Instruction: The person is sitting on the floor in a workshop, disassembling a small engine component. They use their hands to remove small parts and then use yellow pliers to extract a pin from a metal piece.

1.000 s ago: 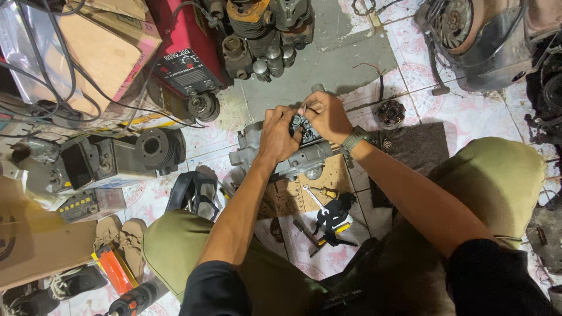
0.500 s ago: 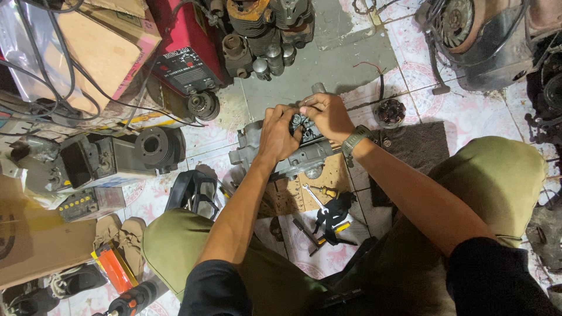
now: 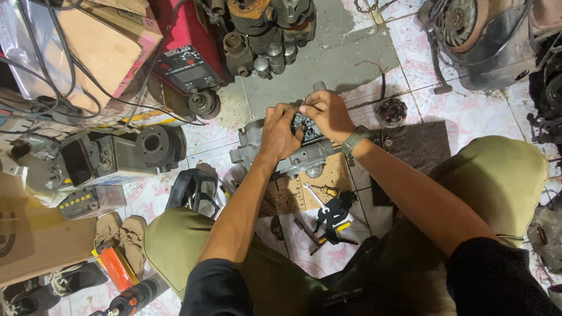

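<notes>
Engine casing (image 3: 293, 157), grey metal, lies on the tiled floor (image 3: 468, 111) between my knees, partly over a cardboard scrap (image 3: 319, 181). My left hand (image 3: 280, 133) and right hand (image 3: 328, 114) meet on top of it, both clenched around a small dark part (image 3: 305, 126) seated there. I judge this a fitting or loosening step; next calls for steady finger pressure. A spanner (image 3: 314, 197) and pliers (image 3: 333, 219) lie near.

Hands (image 3: 304, 126) cover the small dark part on the grey engine casing (image 3: 293, 155).
Fingertips are hidden; the cordless drill (image 3: 137, 299) is cropped below.
</notes>
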